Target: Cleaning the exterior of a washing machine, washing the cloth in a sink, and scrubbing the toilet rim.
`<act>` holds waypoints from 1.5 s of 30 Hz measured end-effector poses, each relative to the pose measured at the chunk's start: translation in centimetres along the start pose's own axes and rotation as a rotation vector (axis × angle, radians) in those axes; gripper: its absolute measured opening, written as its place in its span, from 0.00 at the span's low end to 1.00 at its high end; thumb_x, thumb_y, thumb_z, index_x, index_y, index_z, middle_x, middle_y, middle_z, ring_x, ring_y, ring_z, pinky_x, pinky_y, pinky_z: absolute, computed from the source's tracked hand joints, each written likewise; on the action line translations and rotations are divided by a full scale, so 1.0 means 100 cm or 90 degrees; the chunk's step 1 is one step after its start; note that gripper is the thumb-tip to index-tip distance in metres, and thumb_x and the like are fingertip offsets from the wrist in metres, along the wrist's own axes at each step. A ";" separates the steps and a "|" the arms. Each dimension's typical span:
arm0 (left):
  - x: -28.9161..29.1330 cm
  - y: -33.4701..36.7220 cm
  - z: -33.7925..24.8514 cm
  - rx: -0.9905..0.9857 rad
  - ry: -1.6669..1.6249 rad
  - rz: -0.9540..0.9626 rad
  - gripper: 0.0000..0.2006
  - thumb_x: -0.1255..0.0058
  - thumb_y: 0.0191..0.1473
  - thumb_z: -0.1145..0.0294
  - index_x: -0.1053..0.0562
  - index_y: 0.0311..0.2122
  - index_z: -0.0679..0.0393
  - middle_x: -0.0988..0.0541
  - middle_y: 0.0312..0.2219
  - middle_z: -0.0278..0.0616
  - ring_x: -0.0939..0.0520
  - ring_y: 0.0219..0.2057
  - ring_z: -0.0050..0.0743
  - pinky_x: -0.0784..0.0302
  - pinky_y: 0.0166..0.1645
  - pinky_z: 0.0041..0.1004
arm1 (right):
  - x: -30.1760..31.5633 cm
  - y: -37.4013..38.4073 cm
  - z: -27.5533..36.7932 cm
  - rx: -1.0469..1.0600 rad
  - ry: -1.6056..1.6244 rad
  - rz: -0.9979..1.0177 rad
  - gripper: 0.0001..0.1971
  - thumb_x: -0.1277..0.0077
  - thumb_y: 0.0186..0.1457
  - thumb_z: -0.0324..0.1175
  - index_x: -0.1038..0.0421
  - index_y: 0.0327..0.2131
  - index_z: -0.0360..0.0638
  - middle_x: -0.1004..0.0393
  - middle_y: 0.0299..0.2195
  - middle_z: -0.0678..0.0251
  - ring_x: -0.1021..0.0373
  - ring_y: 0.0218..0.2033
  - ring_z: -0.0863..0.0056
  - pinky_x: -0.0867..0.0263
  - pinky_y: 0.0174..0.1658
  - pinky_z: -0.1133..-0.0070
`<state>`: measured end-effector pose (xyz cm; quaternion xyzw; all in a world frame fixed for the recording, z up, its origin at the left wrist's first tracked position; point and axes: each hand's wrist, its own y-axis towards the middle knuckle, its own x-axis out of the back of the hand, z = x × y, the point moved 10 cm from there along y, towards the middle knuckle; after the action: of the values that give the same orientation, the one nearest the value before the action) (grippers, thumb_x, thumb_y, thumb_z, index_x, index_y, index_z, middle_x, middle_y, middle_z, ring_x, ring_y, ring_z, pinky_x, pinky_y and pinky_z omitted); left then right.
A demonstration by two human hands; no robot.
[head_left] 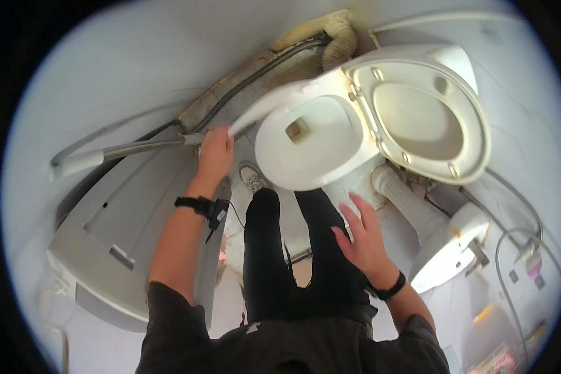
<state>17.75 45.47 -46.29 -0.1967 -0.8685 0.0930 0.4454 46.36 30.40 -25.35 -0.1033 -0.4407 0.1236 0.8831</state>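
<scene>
My left hand is closed in a fist beside the toilet, gripping a long white piece that runs along the bowl's far side; its kind is unclear. A metal rod with a white end reaches from the left wall to the same fist; whether I hold it too, I cannot tell. The toilet bowl stands uncovered, with its seat and lid tipped back to the right. My right hand hangs in the air near the bowl's near side, fingers spread, holding nothing.
A large pale grey panelled unit fills the left side. Behind the toilet run a dark hose and a ribbed pipe. To the right, a white pedestal leads to a basin with a tap; a thin hose hangs there.
</scene>
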 end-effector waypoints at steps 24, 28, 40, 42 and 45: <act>-0.155 -0.171 -0.203 -0.015 -0.087 -0.033 0.21 0.49 0.54 0.80 0.29 0.55 0.63 0.23 0.49 0.52 0.23 0.51 0.58 0.26 0.55 0.45 | -0.065 -0.073 -0.176 -0.057 -0.043 0.103 0.26 0.50 0.61 0.34 0.34 0.63 0.57 0.25 0.36 0.53 0.26 0.31 0.46 0.29 0.35 0.55; -0.189 -0.229 -0.163 0.043 -0.132 0.098 0.20 0.49 0.54 0.80 0.29 0.54 0.63 0.24 0.49 0.55 0.23 0.51 0.59 0.26 0.55 0.46 | -0.077 -0.018 -0.212 -0.133 -0.258 0.150 0.25 0.51 0.61 0.36 0.32 0.62 0.56 0.23 0.31 0.50 0.24 0.34 0.48 0.27 0.37 0.56; -0.175 -0.327 -0.033 0.195 -0.144 0.146 0.13 0.50 0.57 0.76 0.25 0.47 0.62 0.20 0.42 0.54 0.20 0.46 0.57 0.23 0.51 0.45 | -0.164 -0.038 -0.217 -0.099 -0.166 0.154 0.24 0.53 0.62 0.35 0.30 0.61 0.43 0.20 0.30 0.51 0.23 0.29 0.55 0.27 0.35 0.61; -0.160 -0.346 -0.014 0.216 -0.146 0.131 0.13 0.51 0.57 0.76 0.26 0.47 0.62 0.20 0.42 0.54 0.20 0.46 0.57 0.23 0.51 0.45 | -0.211 -0.048 -0.149 -0.442 0.325 0.303 0.27 0.52 0.63 0.37 0.34 0.65 0.45 0.29 0.20 0.65 0.30 0.21 0.72 0.32 0.25 0.72; -0.153 -0.334 -0.016 0.208 -0.167 0.134 0.12 0.51 0.58 0.75 0.25 0.47 0.61 0.20 0.42 0.53 0.20 0.46 0.58 0.23 0.50 0.46 | -0.218 -0.020 -0.108 -0.494 0.479 0.216 0.27 0.52 0.64 0.38 0.34 0.65 0.44 0.38 0.19 0.76 0.39 0.20 0.83 0.37 0.23 0.80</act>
<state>18.48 8.69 -45.40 -0.1980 -0.8670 0.3028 0.3428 42.65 20.97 -47.58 -0.5266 -0.0863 0.0477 0.8444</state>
